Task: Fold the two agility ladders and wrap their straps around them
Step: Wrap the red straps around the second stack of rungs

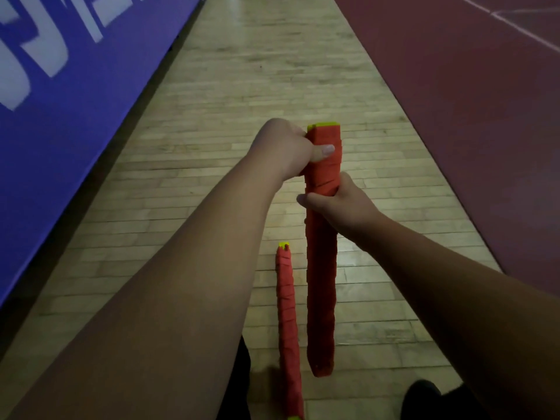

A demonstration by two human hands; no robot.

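Note:
A folded agility ladder, a long bundle wound all over in red strap with yellow rung ends at its top, hangs upright above the floor. My left hand grips it near the top, thumb across the front. My right hand grips it a little lower, fingers curled round the bundle. A second folded ladder, also wound in red strap with yellow ends showing, lies on the wooden floor just left of the held one.
A blue padded wall with white letters runs along the left. A dark red court surface borders the wooden floor strip on the right. Dark clothing and a shoe show at the bottom.

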